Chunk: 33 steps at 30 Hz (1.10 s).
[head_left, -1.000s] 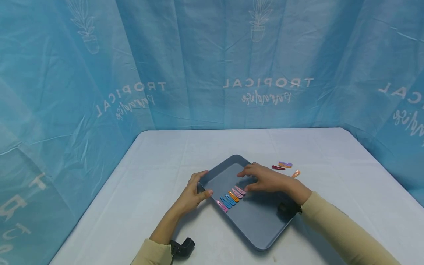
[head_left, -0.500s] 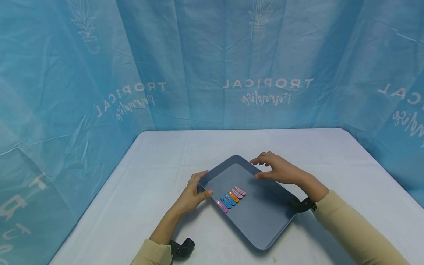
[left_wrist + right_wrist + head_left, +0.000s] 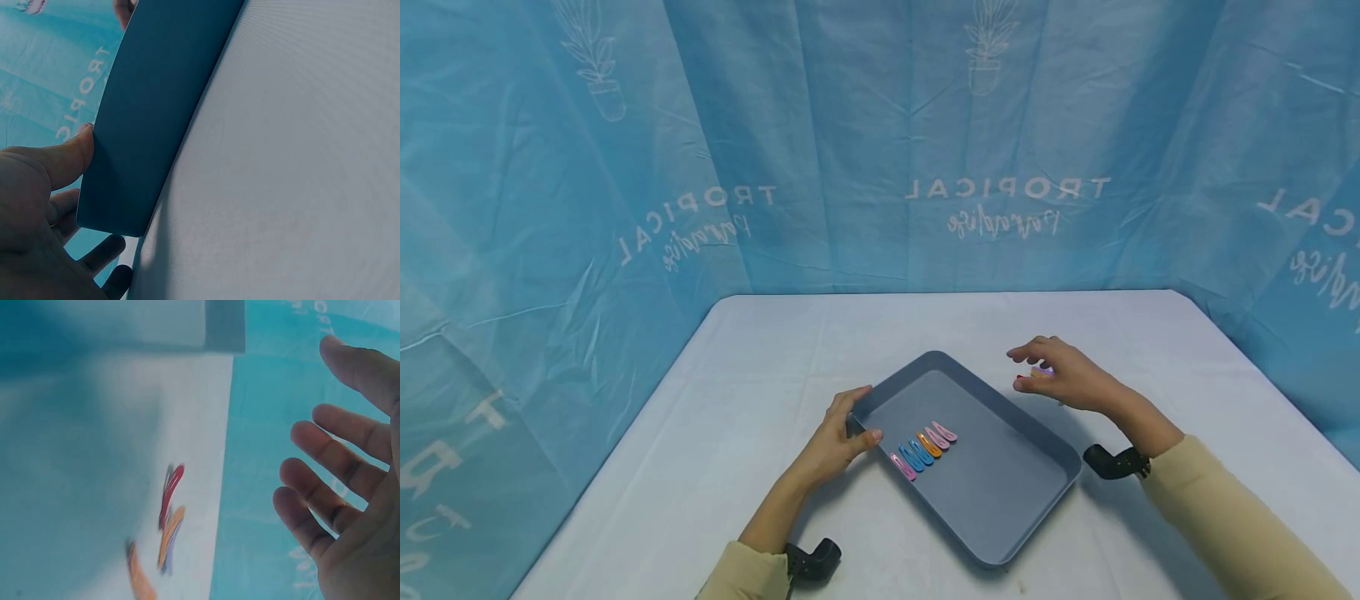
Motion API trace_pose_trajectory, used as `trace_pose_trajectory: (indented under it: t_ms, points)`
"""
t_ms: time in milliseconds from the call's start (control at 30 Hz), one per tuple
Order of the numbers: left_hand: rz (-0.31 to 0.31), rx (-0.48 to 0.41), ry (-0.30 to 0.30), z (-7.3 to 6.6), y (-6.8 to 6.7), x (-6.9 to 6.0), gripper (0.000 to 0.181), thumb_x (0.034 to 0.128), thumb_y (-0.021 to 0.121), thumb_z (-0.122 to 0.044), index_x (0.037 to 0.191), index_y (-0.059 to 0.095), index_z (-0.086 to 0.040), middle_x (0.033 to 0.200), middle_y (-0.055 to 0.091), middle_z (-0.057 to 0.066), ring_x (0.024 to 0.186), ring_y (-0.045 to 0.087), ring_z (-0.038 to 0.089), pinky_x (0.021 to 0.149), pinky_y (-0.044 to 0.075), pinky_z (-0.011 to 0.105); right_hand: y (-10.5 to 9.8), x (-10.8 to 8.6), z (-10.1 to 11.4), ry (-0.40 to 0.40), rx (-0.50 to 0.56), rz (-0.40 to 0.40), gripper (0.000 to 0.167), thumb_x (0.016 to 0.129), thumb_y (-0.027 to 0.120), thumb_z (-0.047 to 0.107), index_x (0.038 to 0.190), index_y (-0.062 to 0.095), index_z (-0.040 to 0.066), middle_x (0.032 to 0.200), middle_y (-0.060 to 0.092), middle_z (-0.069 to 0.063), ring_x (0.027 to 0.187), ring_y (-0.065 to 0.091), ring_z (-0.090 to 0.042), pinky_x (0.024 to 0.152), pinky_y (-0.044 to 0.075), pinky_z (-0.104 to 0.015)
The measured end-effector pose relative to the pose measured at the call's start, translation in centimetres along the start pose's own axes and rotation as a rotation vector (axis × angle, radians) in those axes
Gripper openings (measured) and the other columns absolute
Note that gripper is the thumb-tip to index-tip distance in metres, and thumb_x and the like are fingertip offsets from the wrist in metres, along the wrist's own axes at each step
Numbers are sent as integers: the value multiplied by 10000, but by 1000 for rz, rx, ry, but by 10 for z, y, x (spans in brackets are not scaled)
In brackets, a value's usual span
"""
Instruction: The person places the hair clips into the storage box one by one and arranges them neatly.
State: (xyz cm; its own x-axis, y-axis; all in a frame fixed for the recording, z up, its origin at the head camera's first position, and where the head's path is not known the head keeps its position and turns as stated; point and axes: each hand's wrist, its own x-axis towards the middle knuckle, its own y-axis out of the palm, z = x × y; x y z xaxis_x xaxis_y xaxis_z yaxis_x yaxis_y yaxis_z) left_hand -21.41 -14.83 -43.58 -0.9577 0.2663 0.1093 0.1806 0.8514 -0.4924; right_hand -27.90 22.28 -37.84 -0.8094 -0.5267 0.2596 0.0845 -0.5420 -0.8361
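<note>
A grey rectangular tray [image 3: 1000, 479] lies turned at an angle on the white table. My left hand [image 3: 831, 446] holds its left corner, thumb at the rim and fingers around the outside. Inside, several snap hair clips [image 3: 917, 451] in pink, blue and orange form a slanted row near that corner. My right hand [image 3: 1071, 375] hovers right of the tray with its fingers spread and nothing between them. Loose clips lie beneath it, mostly hidden in the head view. The right wrist view shows a red clip [image 3: 171, 497], a light orange clip [image 3: 169, 537] against a purple clip [image 3: 173, 550], and another orange clip [image 3: 141, 578].
White cloth covers the table [image 3: 790, 350]. Blue printed curtains [image 3: 850, 150] hang behind it and along the sides. A black wrist camera [image 3: 815, 561] sits on the left wrist, another wrist camera [image 3: 1116, 462] on the right one.
My right hand has moved from above the clip row, across the tray's far right rim, to over the loose clips. The left hand, tray and row have stayed put.
</note>
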Motion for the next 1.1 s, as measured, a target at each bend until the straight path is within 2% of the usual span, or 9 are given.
trace_pose_trajectory:
  t_ms: [67, 267, 300, 367, 467, 567, 800, 967, 1100]
  points:
    - [-1, 0, 1, 0, 0, 0, 705, 862, 682, -204, 1465, 321, -142, 1501, 279, 132, 1430, 182, 358, 1106, 225, 599, -1, -3, -6, 34, 4, -6, 459, 850, 698, 314, 1233, 599, 82, 1167, 616, -107, 1059, 542, -305, 849, 498, -468]
    - [-4, 4, 3, 0, 0, 0, 702, 863, 681, -203, 1464, 324, -147, 1501, 282, 129, 1429, 189, 359, 1104, 226, 603, -3, -15, -22, 178, 64, 9, 500, 847, 698, 335, 1249, 579, 63, 1184, 558, -193, 1047, 529, -383, 640, 554, -304]
    - [-3, 4, 3, 0, 0, 0, 703, 863, 681, -205, 1465, 323, -145, 1500, 281, 131, 1429, 188, 360, 1103, 226, 605, -4, -17, -24, 192, 69, 10, 502, 846, 700, 327, 1251, 577, 55, 1186, 552, -204, 1049, 524, -389, 641, 557, -310]
    - [-4, 4, 2, 0, 0, 0, 707, 860, 685, -215, 1463, 325, -142, 1497, 284, 133, 1427, 194, 360, 1104, 225, 603, -4, -21, -29, 203, 52, 5, 502, 850, 698, 313, 1254, 574, 42, 1192, 557, -196, 1063, 521, -389, 724, 550, -365]
    - [-5, 6, 3, 0, 0, 0, 713, 855, 690, -233, 1462, 327, -134, 1493, 288, 138, 1423, 199, 364, 1101, 227, 607, -5, -25, -37, 204, 18, -8, 502, 847, 704, 288, 1254, 575, 23, 1197, 580, -175, 1074, 530, -371, 842, 497, -474]
    - [-6, 3, 4, 0, 0, -1, 717, 853, 693, -236, 1461, 328, -130, 1493, 289, 139, 1423, 200, 365, 1102, 222, 607, -5, -29, -44, 210, 13, -8, 506, 844, 707, 270, 1254, 572, 5, 1209, 589, -182, 1093, 528, -365, 903, 453, -531]
    - [-10, -1, -1, 1, 0, 0, 716, 849, 697, -234, 1457, 334, -129, 1491, 295, 139, 1417, 210, 361, 1105, 217, 604, -3, -36, -57, 284, 14, 16, 534, 831, 718, 283, 1260, 567, 4, 1235, 586, -201, 1128, 511, -389, 915, 440, -551]
    - [-1, 4, -1, 3, 0, 0, 718, 855, 688, -252, 1464, 325, -142, 1500, 286, 131, 1428, 191, 360, 1105, 217, 608, -1, -40, -65, 288, -5, 21, 549, 821, 725, 307, 1245, 577, -8, 1235, 594, -225, 1132, 515, -418, 907, 438, -560]
    - [3, 3, 1, 3, -1, 1, 715, 860, 682, -249, 1468, 318, -147, 1502, 280, 131, 1434, 178, 362, 1106, 219, 608, -1, -42, -68, 280, -19, 25, 559, 814, 725, 343, 1223, 595, -16, 1205, 614, -225, 1075, 541, -388, 851, 468, -509]
